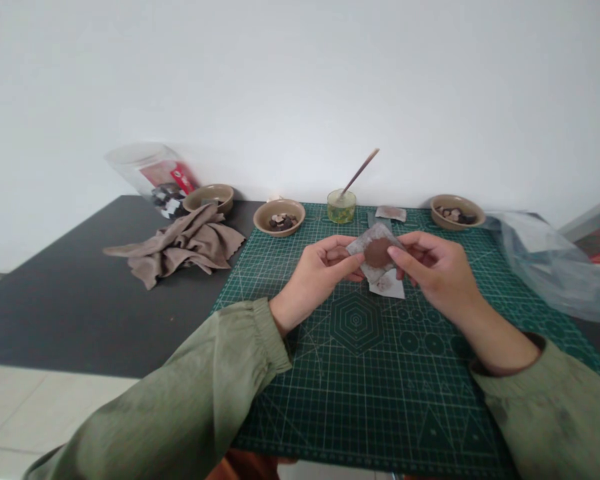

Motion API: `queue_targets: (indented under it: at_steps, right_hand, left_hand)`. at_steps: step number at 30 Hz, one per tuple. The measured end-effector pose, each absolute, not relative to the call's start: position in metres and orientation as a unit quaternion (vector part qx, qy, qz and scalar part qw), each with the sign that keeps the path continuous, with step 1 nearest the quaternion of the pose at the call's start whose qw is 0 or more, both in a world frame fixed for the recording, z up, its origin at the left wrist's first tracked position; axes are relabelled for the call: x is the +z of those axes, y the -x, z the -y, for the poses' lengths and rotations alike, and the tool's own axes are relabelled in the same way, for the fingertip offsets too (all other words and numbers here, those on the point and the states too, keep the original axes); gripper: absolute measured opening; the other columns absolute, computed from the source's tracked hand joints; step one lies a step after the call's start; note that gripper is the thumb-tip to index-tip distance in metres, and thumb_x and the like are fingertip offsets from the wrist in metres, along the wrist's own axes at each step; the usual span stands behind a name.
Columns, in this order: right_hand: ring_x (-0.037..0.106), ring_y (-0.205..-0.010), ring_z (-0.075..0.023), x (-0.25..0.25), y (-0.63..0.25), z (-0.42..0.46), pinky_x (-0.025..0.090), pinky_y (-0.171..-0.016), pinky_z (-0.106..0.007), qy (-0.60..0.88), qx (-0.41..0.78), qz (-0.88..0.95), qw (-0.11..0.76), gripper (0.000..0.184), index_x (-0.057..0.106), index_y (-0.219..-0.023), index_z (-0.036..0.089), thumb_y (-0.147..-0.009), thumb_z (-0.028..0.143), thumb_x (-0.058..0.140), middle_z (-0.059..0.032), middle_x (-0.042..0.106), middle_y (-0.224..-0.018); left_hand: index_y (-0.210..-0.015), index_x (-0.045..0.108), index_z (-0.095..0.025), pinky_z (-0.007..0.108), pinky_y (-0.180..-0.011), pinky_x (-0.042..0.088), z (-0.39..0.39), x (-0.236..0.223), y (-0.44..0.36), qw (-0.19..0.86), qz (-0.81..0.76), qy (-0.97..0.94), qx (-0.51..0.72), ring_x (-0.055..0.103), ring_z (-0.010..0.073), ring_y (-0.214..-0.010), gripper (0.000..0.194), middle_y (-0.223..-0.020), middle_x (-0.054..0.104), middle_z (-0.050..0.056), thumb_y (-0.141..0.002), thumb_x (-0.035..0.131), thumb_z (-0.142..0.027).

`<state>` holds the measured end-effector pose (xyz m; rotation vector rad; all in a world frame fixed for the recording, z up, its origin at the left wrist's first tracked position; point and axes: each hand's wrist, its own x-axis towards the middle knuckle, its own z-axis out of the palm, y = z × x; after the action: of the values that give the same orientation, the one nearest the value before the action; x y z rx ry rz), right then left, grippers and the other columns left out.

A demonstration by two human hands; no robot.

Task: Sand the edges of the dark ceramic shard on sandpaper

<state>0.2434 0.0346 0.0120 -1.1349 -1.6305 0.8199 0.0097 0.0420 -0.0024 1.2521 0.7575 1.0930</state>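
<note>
Between both hands I hold up a flat grey square piece with a round brown patch [377, 253] on its face. My left hand [327, 267] pinches its left edge, thumb on the front. At the right side, my right hand [433, 263] grips it with the thumb pressed onto the brown patch. Just below the square lies a small white paper [389, 286] with a faint brownish mark; its upper part is hidden behind the held piece. The green cutting mat [355, 373] spreads underneath.
Tan bowls [279, 218] with dark and pale pieces stand along the back, another bowl [457, 212] at right. A glass jar [341, 207] holds a brush. A brown cloth [185, 247] and clear bag [155, 177] lie left; plastic sheeting [550, 267] covers the right. A greyish square [391, 213] lies behind.
</note>
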Motion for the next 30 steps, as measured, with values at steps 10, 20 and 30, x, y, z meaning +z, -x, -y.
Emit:
queue_targets:
  at_steps: [10,20,30]
  right_hand:
    - [0.058,-0.051,-0.0145,0.0088,-0.2442,-0.0366,0.046,-0.048,-0.028,0.464,0.332,0.672,0.473,0.024,0.08,-0.104,0.021,-0.094,0.041,0.088,0.0016,0.072,-0.068]
    - [0.07,-0.073,-0.0201,0.0113,-0.2381,-0.0271,0.059,-0.062,-0.035,0.414,0.073,0.768,0.484,0.003,0.078,-0.103,0.026,-0.103,0.028,0.076,-0.007,0.079,-0.1]
    - [0.073,-0.079,-0.0213,0.0105,-0.2371,-0.0288,0.059,-0.06,-0.034,0.433,0.072,0.745,0.502,0.01,0.078,-0.112,0.027,-0.103,0.03,0.075,-0.0084,0.079,-0.112]
  left_hand:
    - [-0.114,0.077,-0.015,0.027,-0.075,0.067,-0.0416,-0.0022,-0.0099,0.63,-0.318,-0.533,0.467,0.081,0.0173,-0.077,0.034,-0.093,0.085,0.007,-0.094,0.09,-0.039]
    - [-0.115,0.082,-0.014,0.032,-0.082,0.069,-0.0389,0.0006,-0.0107,0.629,-0.314,-0.553,0.447,0.084,0.0228,-0.091,0.037,-0.105,0.087,0.012,-0.096,0.087,-0.046]
    - [-0.109,0.081,-0.014,0.026,-0.071,0.064,-0.0404,-0.0016,-0.0121,0.627,-0.322,-0.546,0.454,0.086,0.023,-0.087,0.033,-0.102,0.087,0.012,-0.097,0.087,-0.045]
